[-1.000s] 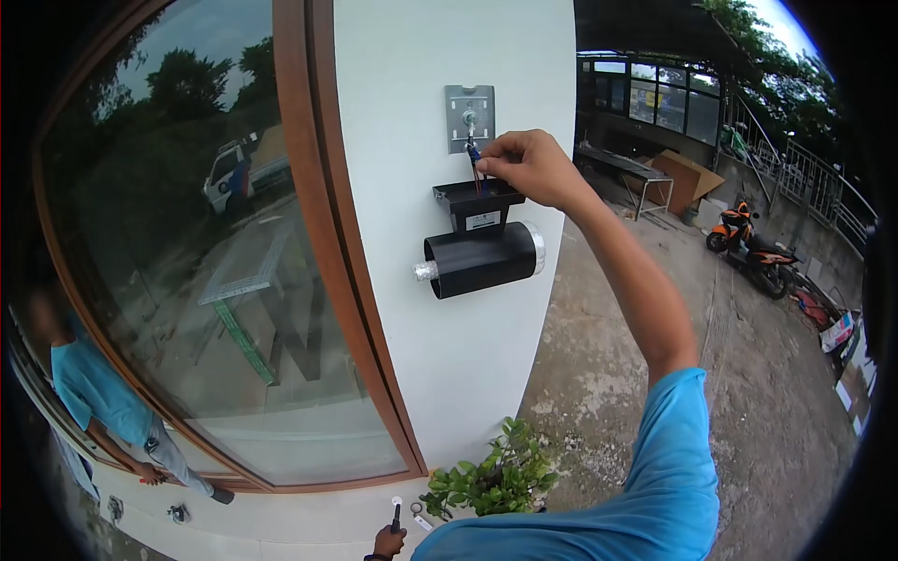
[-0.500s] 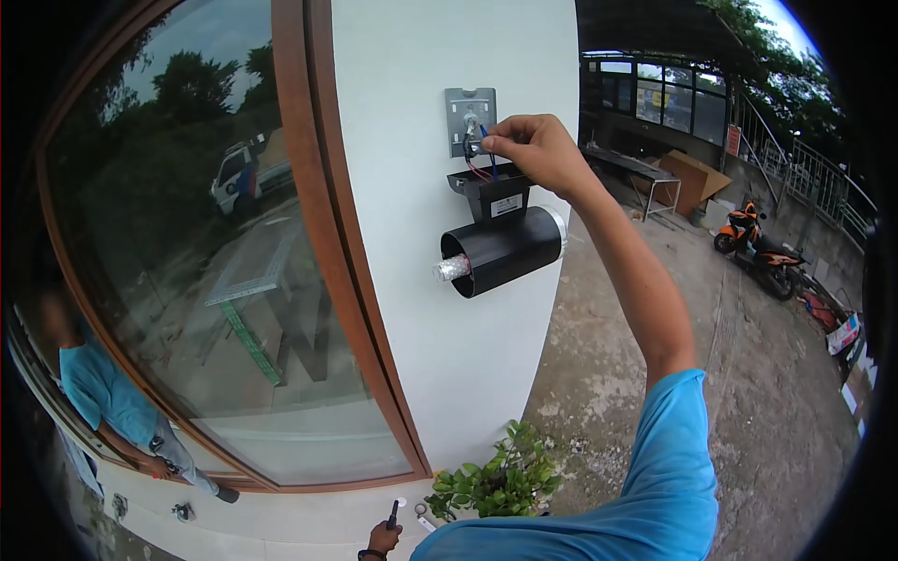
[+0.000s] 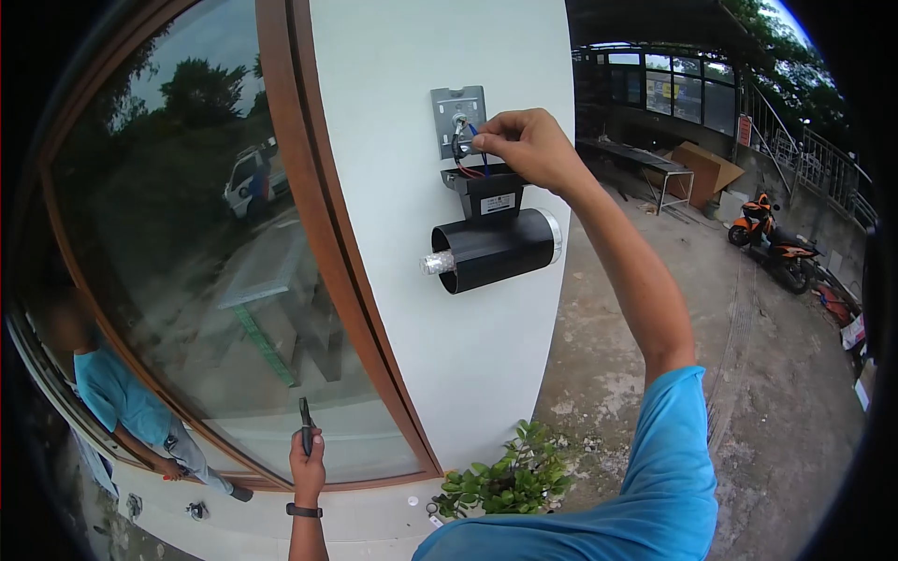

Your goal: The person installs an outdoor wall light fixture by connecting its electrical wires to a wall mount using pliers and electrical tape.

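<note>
A black cylindrical lamp (image 3: 496, 251) with a clear bulb (image 3: 437, 263) at its left end hangs against the white wall, below a grey metal plate (image 3: 458, 122). Wires run between the plate and the lamp's box-shaped base (image 3: 493, 198). My right hand (image 3: 531, 150) pinches a blue wire (image 3: 474, 132) at the plate's right edge. Lower left, in front of the glass, my left hand (image 3: 307, 463) is wrapped round a dark-handled tool (image 3: 306, 425) that points upward; its exact kind is unclear.
A wood-framed window (image 3: 323, 234) fills the left side. A person in a blue shirt (image 3: 126, 397) is at the far left. Below the lamp grows a leafy plant (image 3: 510, 477). An orange and black motorbike (image 3: 774, 245), a table (image 3: 645, 164) and cardboard (image 3: 702, 178) stand at right.
My left hand has risen from the bottom edge and moved left with the tool, so more of the forearm shows. My right hand stays at the wires. The view has shifted slightly.
</note>
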`<control>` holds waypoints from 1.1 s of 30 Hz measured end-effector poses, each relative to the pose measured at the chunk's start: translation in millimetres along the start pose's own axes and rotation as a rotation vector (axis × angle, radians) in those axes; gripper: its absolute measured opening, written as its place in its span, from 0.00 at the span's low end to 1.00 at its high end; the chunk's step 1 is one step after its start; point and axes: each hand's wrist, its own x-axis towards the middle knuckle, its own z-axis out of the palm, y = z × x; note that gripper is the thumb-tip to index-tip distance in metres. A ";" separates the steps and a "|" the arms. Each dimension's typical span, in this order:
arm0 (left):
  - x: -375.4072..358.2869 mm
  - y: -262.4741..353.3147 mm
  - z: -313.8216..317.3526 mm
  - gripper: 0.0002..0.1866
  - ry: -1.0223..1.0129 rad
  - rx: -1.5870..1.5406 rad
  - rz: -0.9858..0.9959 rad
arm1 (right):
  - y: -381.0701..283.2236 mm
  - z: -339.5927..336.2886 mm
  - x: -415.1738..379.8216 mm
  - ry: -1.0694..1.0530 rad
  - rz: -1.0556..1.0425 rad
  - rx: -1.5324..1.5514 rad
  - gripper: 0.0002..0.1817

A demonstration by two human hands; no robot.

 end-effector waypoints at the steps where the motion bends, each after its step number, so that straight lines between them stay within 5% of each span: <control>1: 21.4 34.5 -5.8 0.13 0.006 0.017 0.098 | 0.4 -0.1 -0.5 -0.003 -0.008 0.021 0.16; 6: 76.1 225.8 -3.0 0.14 0.031 0.315 0.527 | 2.1 -8.9 1.6 -0.040 -0.016 0.027 0.16; 11: 101.0 349.3 26.3 0.15 0.104 0.781 0.997 | 11.2 -2.9 13.2 -0.050 -0.067 0.063 0.15; 14: 109.6 410.4 53.1 0.18 0.152 1.067 1.048 | 13.3 -2.5 18.9 -0.091 -0.077 0.054 0.15; 22: 142.8 485.2 117.0 0.19 0.475 1.777 1.438 | 26.5 1.4 29.6 -0.120 -0.133 0.047 0.13; 33: 152.1 508.6 147.4 0.18 0.501 1.979 1.535 | 23.2 -2.2 30.1 -0.143 -0.152 0.095 0.11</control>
